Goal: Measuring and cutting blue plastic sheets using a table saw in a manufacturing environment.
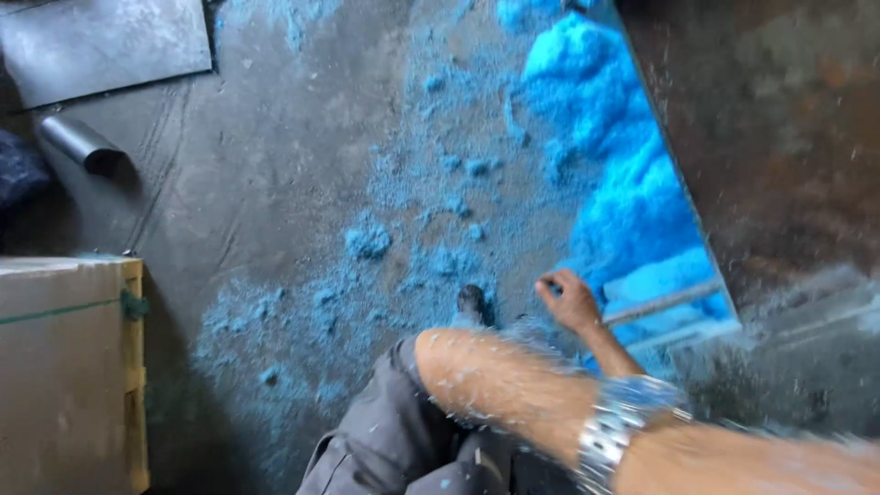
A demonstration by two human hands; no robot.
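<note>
Grey concrete floor [266, 202] is dusted with loose blue powder, heaped thickest in a bright blue powder pile [623, 183]. Just below that pile, a thin grey metal handle [660, 302] is gripped by a closed hand [568, 301]; which hand cannot be told. Far left of the pile, a tan box-like block [64, 367] with a green line is seen.

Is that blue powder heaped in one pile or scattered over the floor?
Both: the blue powder is heaped against the rusty metal wall, while thinner patches and clumps lie scattered across the grey floor.
</note>
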